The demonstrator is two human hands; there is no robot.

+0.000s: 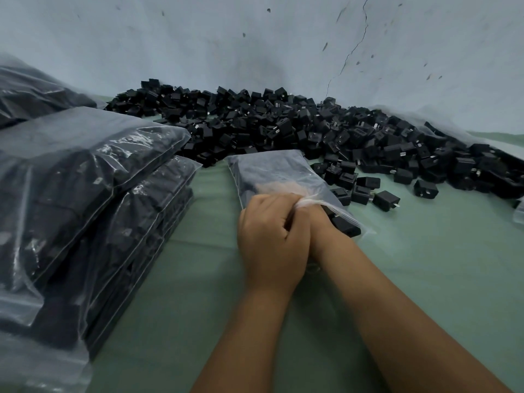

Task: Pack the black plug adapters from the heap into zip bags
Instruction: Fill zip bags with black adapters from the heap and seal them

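Both my hands meet at the mouth of the zip bag (272, 171), lying full on the bench (425, 265) before the heap (283, 123). Left hand (272, 236) fingers curl, pinching the plastic; right hand (320, 222) is mostly hidden. Sealing, I judge; next, press along the strip.

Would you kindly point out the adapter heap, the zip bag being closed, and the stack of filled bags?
adapter heap (272, 120): head view, heap's middle.
zip bag (272, 168): head view, upper panel.
stack of filled bags (85, 165): head view, top bag's face.

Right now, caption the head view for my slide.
Both hands, left and right, pinch a filled zip bag's mouth beside the adapter heap and packed bags.
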